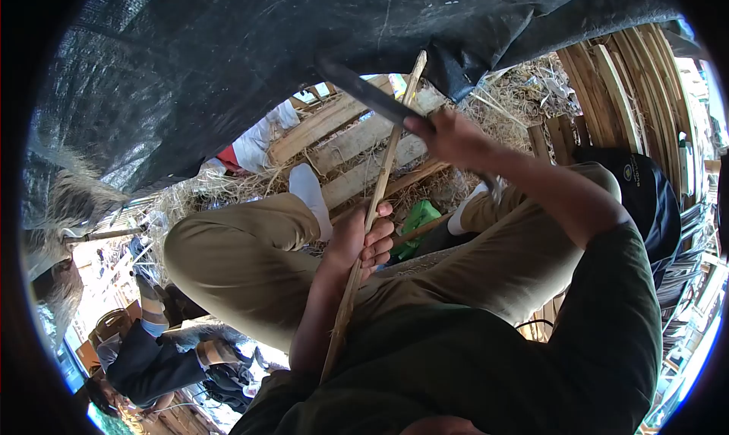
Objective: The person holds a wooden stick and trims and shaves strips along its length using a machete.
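My left hand (pixel 366 241) is wrapped round a long, thin wooden stick (pixel 387 161) at the middle of the view. The stick slants from my lap up to a pointed end near the black sheet. My right hand (pixel 448 137), above and to the right, is closed round a long dark blade (pixel 364 91), its handle hidden in my fist. The blade reaches up and left and crosses the stick below its upper end. Whether its edge touches the wood I cannot tell.
A black plastic sheet (pixel 190 70) hangs overhead. Wooden planks (pixel 353 142) and straw lie beyond my crossed legs, with a green bag (pixel 418 221) between them. Split wood (pixel 630 85) and a black bag (pixel 638 184) are at the right. Another person (pixel 152 363) is at the lower left.
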